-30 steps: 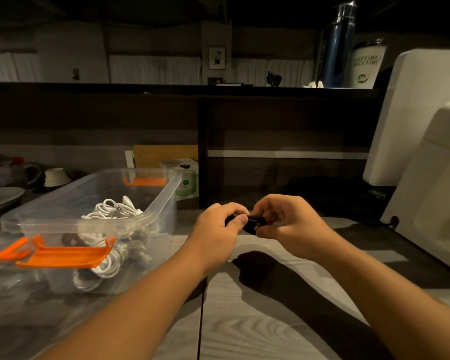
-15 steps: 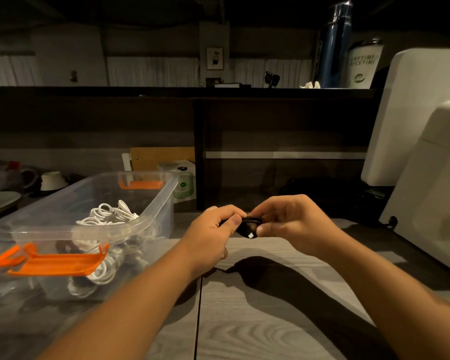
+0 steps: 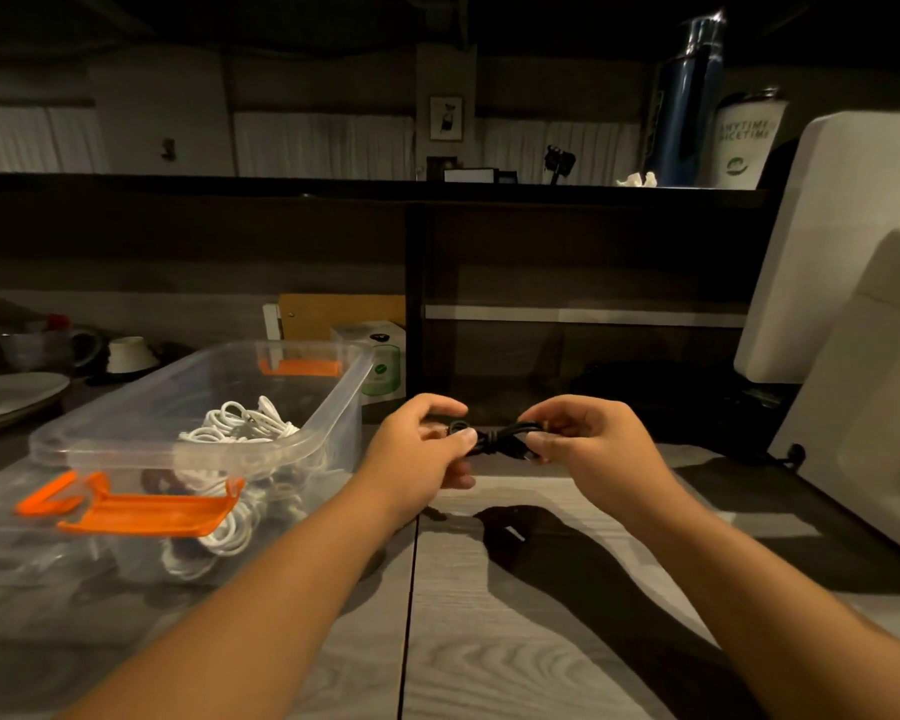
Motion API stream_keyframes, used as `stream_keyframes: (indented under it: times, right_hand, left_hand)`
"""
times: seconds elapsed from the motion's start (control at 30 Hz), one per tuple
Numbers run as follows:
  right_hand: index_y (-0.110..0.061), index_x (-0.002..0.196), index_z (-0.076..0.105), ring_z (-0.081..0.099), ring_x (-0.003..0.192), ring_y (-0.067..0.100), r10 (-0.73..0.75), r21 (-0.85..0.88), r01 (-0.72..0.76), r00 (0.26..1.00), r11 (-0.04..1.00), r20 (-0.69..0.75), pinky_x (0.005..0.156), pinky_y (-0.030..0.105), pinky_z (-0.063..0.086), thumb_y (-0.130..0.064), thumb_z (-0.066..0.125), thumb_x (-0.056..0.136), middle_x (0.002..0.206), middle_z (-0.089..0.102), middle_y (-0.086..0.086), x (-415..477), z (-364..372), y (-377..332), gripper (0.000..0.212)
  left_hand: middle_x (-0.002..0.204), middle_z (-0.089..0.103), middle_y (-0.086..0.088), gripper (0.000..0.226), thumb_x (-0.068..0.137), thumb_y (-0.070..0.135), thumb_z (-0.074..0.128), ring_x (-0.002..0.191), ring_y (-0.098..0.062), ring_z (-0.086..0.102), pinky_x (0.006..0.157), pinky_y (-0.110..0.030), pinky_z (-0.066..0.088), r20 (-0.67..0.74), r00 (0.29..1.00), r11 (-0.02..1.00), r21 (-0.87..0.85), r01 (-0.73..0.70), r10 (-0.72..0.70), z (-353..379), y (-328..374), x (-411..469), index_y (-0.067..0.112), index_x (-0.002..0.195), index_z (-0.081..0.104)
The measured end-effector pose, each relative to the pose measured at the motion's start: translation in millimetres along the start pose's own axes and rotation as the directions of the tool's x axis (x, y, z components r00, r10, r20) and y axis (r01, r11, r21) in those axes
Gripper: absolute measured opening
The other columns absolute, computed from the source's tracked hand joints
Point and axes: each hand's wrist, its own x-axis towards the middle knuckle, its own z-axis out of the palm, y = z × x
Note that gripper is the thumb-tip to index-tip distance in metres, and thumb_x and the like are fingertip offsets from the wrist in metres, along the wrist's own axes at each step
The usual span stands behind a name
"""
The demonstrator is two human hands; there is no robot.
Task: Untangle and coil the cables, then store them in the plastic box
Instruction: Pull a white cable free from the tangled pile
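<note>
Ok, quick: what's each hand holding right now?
Left hand: pinches one end of the bundled black cable.
Right hand: grips the other end of it.

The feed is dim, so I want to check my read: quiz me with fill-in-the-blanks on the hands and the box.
The left hand and right hand together hold a small bundled ____ cable.
The clear plastic box with orange latches contains coiled ____ cables.
The box stands to the ____ of both hands.
Missing: black; white; left.
</note>
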Motion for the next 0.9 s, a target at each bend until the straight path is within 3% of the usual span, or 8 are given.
stream_keyframes:
  times: [0.17, 0.37, 0.5, 0.73, 0.8, 0.9]
  right_hand:
    - [-0.025, 0.092, 0.077, 0.072, 0.082, 0.010, 0.016, 0.108, -0.012, 0.999, 0.994, -0.040, 0.076, 0.025, 0.061, -0.015, 0.069, 0.094, 0.083, 0.075, -0.002, -2, -2, -4, 0.013]
    - [-0.026, 0.091, 0.076, 0.073, 0.083, 0.013, 0.059, 0.146, -0.037, 0.988, 0.989, -0.145, 0.077, 0.028, 0.062, -0.015, 0.067, 0.096, 0.086, 0.075, -0.002, 5, -9, -30, 0.015]
    - [-0.022, 0.097, 0.076, 0.073, 0.084, 0.014, 0.027, 0.129, -0.007, 0.988, 0.992, -0.152, 0.080, 0.033, 0.063, -0.016, 0.067, 0.096, 0.089, 0.074, 0.000, 12, -16, -62, 0.012]
    - [-0.027, 0.098, 0.074, 0.067, 0.087, 0.013, -0.083, 0.014, 0.084, 0.993, 0.996, -0.087, 0.081, 0.031, 0.060, -0.020, 0.065, 0.097, 0.087, 0.071, -0.004, 22, 6, -129, 0.011]
    - [-0.027, 0.097, 0.073, 0.068, 0.088, 0.013, -0.090, 0.012, 0.091, 0.995, 0.996, -0.045, 0.081, 0.030, 0.060, -0.021, 0.068, 0.096, 0.089, 0.072, -0.004, 25, 27, -148, 0.008]
    - [-0.025, 0.096, 0.072, 0.070, 0.083, 0.011, -0.084, -0.010, 0.084, 0.996, 0.996, 0.010, 0.073, 0.023, 0.060, -0.023, 0.072, 0.093, 0.089, 0.073, -0.004, 27, 57, -162, 0.004]
  left_hand:
    - [0.101, 0.070, -0.017, 0.007, 0.095, 0.003, 0.066, 0.084, -0.027, 0.074, 0.076, -0.040, 0.063, -0.117, 0.990, 0.976, -0.210, 0.050, -0.076, 6, 6, 1, 0.008, 0.099, 0.069]
    - [0.110, 0.069, -0.015, 0.016, 0.101, 0.010, 0.056, 0.099, -0.033, 0.071, 0.084, -0.049, 0.062, -0.179, 0.983, 0.985, -0.173, 0.008, -0.039, 7, 40, -1, 0.009, 0.102, 0.072]
    - [0.110, 0.069, -0.014, 0.016, 0.101, 0.008, 0.056, 0.100, -0.030, 0.071, 0.084, -0.047, 0.062, -0.170, 0.985, 0.992, -0.124, -0.009, -0.013, -7, 75, -4, 0.011, 0.102, 0.072]
    - [0.102, 0.072, -0.013, 0.012, 0.096, 0.003, 0.064, 0.087, -0.027, 0.074, 0.072, -0.038, 0.063, -0.245, 0.964, 0.994, 0.076, -0.085, 0.101, -67, 118, -11, 0.014, 0.095, 0.070]
    - [0.096, 0.073, -0.013, 0.013, 0.092, 0.003, 0.069, 0.087, -0.031, 0.073, 0.071, -0.043, 0.064, -0.279, 0.951, 0.979, 0.183, -0.086, 0.136, -100, 123, -12, 0.015, 0.088, 0.071]
    - [0.083, 0.073, -0.003, 0.020, 0.087, 0.006, 0.076, 0.083, -0.024, 0.070, 0.075, -0.036, 0.060, -0.304, 0.934, 0.924, 0.376, -0.063, 0.187, -139, 120, -14, 0.023, 0.077, 0.071]
